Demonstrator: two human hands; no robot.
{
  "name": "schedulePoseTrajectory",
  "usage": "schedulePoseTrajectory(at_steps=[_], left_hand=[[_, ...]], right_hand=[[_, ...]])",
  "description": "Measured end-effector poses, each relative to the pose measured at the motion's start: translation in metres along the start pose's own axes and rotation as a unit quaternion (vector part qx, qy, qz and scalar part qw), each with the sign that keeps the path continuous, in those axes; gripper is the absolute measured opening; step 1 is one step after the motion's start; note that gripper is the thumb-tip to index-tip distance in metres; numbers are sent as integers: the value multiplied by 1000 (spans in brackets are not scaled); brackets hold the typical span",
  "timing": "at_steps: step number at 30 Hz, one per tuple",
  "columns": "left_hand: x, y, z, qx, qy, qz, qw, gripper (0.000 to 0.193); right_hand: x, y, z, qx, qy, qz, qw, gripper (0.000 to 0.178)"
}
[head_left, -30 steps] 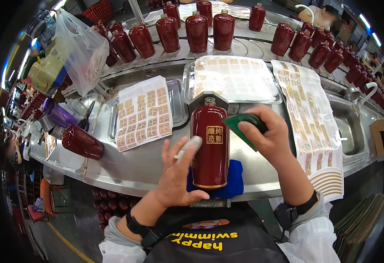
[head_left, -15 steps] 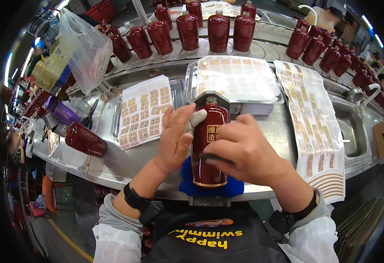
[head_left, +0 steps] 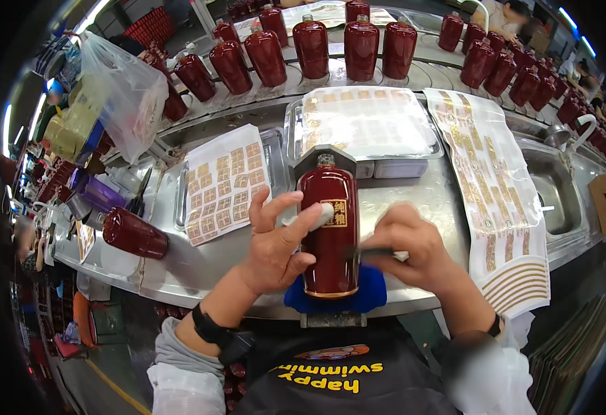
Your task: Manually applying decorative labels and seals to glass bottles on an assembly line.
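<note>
A dark red bottle (head_left: 329, 259) lies on its back, neck away from me, in a grey rest with a blue pad (head_left: 368, 294) under its base. On its upper body is a square gold label (head_left: 337, 217). My left hand (head_left: 268, 238) has its fingers apart; a white-covered fingertip touches the label and partly hides it. My right hand (head_left: 413, 249), at the bottle's right side, grips a dark, thin, flat tool (head_left: 375, 252), blurred, its tip at the bottle's lower right edge. Something small and white shows under those fingers.
Left lies a sheet of square gold labels (head_left: 223, 183) on a metal tray. Behind stands another tray (head_left: 436, 149) bearing a label sheet. Right are a long gold-patterned sheet (head_left: 489, 194) and a sink (head_left: 557, 204). Another red bottle (head_left: 135, 232) lies left. Bottles (head_left: 361, 48) line a conveyor behind.
My right hand has moved off the bottle's front to its right side with the dark tool. My left hand's fingertip has slid down onto the label. Conveyor bottles have shifted right.
</note>
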State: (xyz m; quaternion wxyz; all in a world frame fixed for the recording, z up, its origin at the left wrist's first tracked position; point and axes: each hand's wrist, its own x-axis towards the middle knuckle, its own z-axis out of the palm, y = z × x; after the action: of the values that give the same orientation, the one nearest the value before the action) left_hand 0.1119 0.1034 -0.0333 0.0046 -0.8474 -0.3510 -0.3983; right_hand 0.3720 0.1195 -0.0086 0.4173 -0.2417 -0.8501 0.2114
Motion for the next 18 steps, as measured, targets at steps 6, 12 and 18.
schedulePoseTrajectory(at_steps=[6,12,18], left_hand=[[37,-9,-2,59,-119,103,986,51],[50,-23,17,-24,4,-94,995,47],[27,-41,22,-488,11,-480,729,50]], right_hand=[[-16,-1,-15,80,38,165,982,15],[34,27,7,87,14,118,989,17],[28,-4,14,55,-35,-78,995,25]])
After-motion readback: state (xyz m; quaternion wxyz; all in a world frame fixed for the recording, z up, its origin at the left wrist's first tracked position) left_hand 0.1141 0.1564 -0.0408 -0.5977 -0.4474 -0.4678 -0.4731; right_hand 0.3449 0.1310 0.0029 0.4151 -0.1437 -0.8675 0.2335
